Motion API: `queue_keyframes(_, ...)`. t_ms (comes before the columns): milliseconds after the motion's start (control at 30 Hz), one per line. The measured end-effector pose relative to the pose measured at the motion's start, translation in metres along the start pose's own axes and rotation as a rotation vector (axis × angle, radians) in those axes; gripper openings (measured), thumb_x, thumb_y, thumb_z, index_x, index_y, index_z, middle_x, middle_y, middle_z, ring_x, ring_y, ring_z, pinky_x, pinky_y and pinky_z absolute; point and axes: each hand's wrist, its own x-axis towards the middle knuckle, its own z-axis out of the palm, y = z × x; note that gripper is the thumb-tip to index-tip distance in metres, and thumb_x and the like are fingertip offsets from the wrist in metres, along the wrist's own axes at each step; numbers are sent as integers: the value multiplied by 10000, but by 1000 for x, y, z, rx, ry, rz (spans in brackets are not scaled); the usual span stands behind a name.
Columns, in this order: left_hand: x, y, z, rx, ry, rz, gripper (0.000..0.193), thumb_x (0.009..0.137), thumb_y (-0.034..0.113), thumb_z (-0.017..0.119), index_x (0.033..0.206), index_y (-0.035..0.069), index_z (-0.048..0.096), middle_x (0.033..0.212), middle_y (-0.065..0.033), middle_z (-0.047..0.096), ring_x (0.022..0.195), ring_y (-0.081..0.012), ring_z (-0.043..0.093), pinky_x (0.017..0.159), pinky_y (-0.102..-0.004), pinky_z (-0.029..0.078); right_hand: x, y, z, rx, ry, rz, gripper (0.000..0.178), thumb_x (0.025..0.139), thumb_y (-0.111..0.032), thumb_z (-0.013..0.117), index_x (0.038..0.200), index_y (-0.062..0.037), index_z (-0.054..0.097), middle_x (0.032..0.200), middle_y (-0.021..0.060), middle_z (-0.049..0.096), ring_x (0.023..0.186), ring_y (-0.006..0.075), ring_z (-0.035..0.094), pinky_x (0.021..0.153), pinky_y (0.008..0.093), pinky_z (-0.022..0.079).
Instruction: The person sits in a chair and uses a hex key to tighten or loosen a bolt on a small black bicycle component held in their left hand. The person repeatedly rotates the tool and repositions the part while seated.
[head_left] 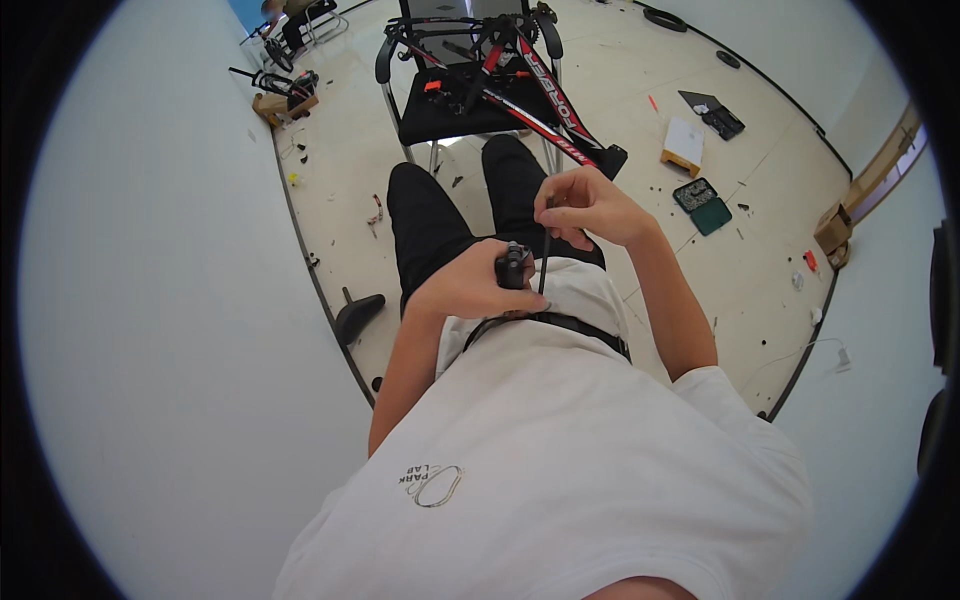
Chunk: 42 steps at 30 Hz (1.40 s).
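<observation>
Over my lap, my left hand (472, 281) is closed round a small black rounded part (514, 266), whose exact kind I cannot make out. A thin, straight black piece (544, 262), like a cable or a rod, runs upright between my hands. Its upper end is pinched in the fingers of my right hand (596, 210), and its lower end meets my left thumb. Beyond my knees, a black and red bicycle frame (530, 112) lies across a black chair (455, 118), with neither hand touching it.
Right of the chair, a green case of small parts (703, 206), a white and yellow box (683, 145) and a black tool case (716, 114) lie on the floor. A bicycle saddle (358, 317) rests by the left wall. Far left, a person (297, 12) sits.
</observation>
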Motion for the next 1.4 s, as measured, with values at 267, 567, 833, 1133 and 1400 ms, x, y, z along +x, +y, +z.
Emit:
queue_keyframes(267, -1, -22, -23, -684, 464, 19, 223, 775, 39, 713, 857, 44, 506, 742, -101, 614, 647, -186, 642, 555, -293, 513, -19, -42, 47, -390, 135, -276, 44, 776, 10, 677, 810, 30, 657, 701, 58, 657, 555, 98, 635, 519, 204, 497)
queue_keyframes(567, -16, -14, -47, -1026, 284, 378, 213, 776, -9, 629, 851, 61, 441, 704, -87, 579, 617, -195, 591, 575, -322, 485, 21, 27, 24, -389, 220, -247, 102, 816, 63, 636, 901, 11, 614, 847, 75, 692, 792, 148, 691, 725, 259, 532)
queue_keyframes(833, -1, 10, -1, -547, 152, 6, 247, 716, -26, 715, 808, 12, 489, 705, -90, 598, 624, -186, 615, 573, -303, 488, 38, -20, 31, -341, 215, -413, 283, 806, 68, 544, 1068, -22, 603, 891, 80, 688, 818, 164, 686, 766, 274, 531)
queue_keyframes(1133, -18, -4, -41, -775, 433, 204, 244, 757, -41, 675, 846, 43, 464, 735, -94, 599, 661, -201, 634, 580, -306, 505, 8, 0, 43, -716, -77, -316, 862, 660, -214, 842, 1395, -107, 403, 1358, 83, 474, 1219, 245, 494, 983, 412, 424)
queue_keyframes(1400, -2, 2, -9, -610, 115, 67, 291, 683, -48, 707, 787, 31, 447, 698, -119, 599, 610, -211, 616, 546, -320, 486, 65, -7, 18, -625, 317, -314, 693, 713, -212, 771, 1331, -88, 483, 1336, 78, 512, 1240, 248, 488, 980, 419, 431)
